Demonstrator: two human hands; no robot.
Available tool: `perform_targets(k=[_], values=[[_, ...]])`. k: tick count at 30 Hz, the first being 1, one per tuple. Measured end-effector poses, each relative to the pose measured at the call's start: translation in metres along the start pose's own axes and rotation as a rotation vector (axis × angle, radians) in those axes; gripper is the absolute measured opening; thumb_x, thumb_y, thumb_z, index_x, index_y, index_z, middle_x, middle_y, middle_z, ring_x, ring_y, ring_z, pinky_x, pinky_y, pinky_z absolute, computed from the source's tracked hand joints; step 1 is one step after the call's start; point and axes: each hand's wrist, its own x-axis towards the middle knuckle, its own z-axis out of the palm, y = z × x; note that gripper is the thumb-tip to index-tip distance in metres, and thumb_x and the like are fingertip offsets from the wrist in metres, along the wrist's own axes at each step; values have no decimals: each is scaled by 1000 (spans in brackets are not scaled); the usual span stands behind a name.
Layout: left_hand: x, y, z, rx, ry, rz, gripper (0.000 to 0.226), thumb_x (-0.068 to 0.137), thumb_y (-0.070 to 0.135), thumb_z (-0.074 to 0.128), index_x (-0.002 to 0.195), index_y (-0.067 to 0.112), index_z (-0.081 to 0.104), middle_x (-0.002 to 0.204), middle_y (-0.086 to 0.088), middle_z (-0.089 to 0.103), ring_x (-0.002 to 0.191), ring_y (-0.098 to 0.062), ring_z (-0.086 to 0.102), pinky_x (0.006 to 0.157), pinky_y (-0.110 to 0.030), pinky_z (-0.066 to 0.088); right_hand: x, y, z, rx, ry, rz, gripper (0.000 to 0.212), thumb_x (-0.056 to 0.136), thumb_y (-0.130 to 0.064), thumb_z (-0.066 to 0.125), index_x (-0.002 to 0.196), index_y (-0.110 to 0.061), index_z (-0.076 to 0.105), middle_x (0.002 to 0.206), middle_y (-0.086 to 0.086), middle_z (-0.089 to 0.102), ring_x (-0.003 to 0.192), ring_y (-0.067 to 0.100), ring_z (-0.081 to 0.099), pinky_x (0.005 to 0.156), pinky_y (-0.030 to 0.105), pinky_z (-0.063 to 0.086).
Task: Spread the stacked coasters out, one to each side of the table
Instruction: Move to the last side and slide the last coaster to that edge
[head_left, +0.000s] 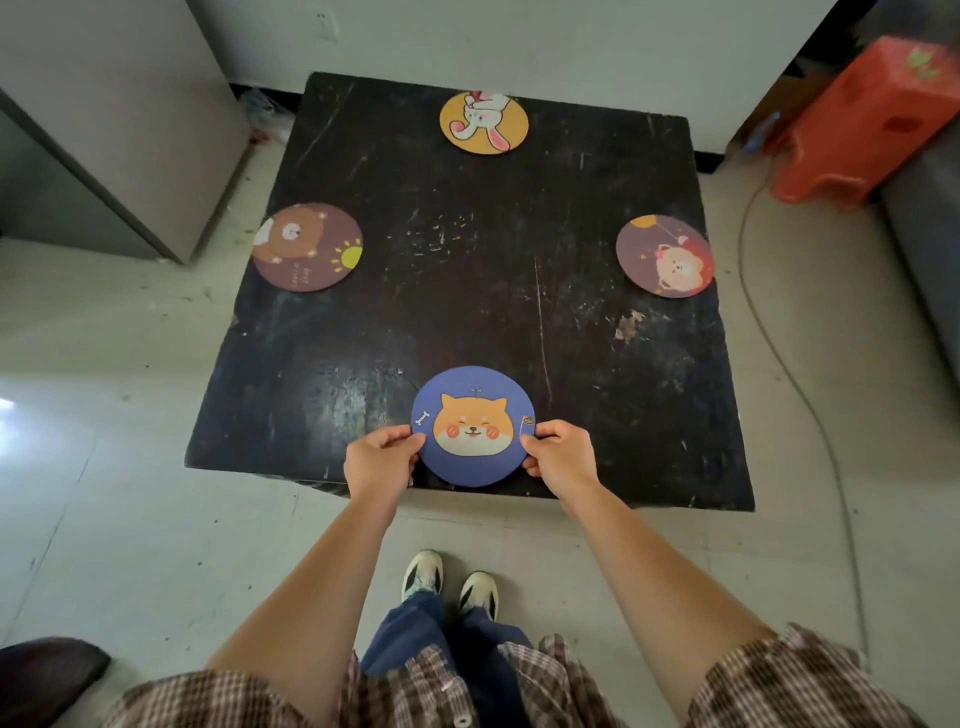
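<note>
A square black table (467, 291) carries round coasters, one by each side. The yellow rabbit coaster (483, 122) lies at the far edge. A brown bear coaster (307, 247) rests at the left edge and slightly overhangs it. At the right edge sits the purple coaster with a pink animal (666, 256). The blue dog coaster (474, 426) is at the near edge. My left hand (382, 457) pinches its left rim and my right hand (561, 453) pinches its right rim.
A grey cabinet (104, 130) stands left of the table. A red plastic stool (862, 119) is at the back right, with a cable (810, 405) trailing across the floor on the right. My feet (449, 584) are just short of the table's near edge.
</note>
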Motion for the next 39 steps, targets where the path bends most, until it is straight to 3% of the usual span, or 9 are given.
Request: perform_targets(k=[6, 11, 17, 22, 26, 31, 39], values=[[4, -5, 3, 117, -40, 76, 19, 79, 9, 70, 97, 13, 73, 77, 0, 72, 76, -19, 67, 79, -37, 56, -1, 6, 7, -57, 55, 35, 12, 82, -10, 66, 92, -16, 63, 77, 5, 69, 65, 16, 64, 63, 32, 57], [5, -4, 1, 230, -46, 139, 19, 79, 9, 70, 97, 13, 72, 76, -1, 70, 72, -19, 66, 77, -37, 56, -3, 8, 9, -59, 101, 36, 14, 79, -10, 69, 89, -18, 62, 72, -1, 66, 64, 15, 65, 55, 26, 53], [3, -2, 2, 291, -40, 175, 20, 78, 11, 72, 98, 12, 70, 75, 2, 67, 62, -13, 63, 66, -30, 52, -6, 8, 11, -101, 132, 30, 16, 78, -8, 70, 86, -16, 61, 80, 4, 67, 73, 20, 67, 61, 30, 55], [3, -3, 2, 318, -42, 188, 22, 78, 13, 71, 100, 10, 69, 82, -3, 70, 73, -21, 67, 72, -37, 56, -9, 7, 11, -144, 154, 16, 18, 78, -6, 69, 72, -19, 57, 75, 6, 66, 72, 23, 65, 59, 30, 53], [3, -3, 3, 331, -31, 205, 21, 78, 12, 71, 98, 10, 69, 78, 0, 67, 72, -20, 66, 69, -33, 54, -10, 7, 16, -215, 195, -14, 22, 80, -7, 67, 66, -18, 55, 71, 5, 63, 66, 19, 61, 51, 25, 47], [4, 0, 6, 340, -16, 172, 20, 78, 11, 71, 98, 8, 67, 84, -5, 69, 78, -24, 66, 75, -38, 56, -8, 11, 21, -279, 219, -34, 7, 83, -11, 67, 84, -11, 60, 79, 4, 61, 70, 15, 58, 48, 17, 38], [3, 6, 7, 429, -8, 158, 22, 78, 12, 70, 99, 8, 64, 93, -8, 68, 81, -23, 62, 73, -33, 50, -11, 8, 20, -312, 184, -32, 20, 83, -17, 68, 99, -9, 57, 87, 3, 60, 76, 15, 56, 47, 14, 35]])
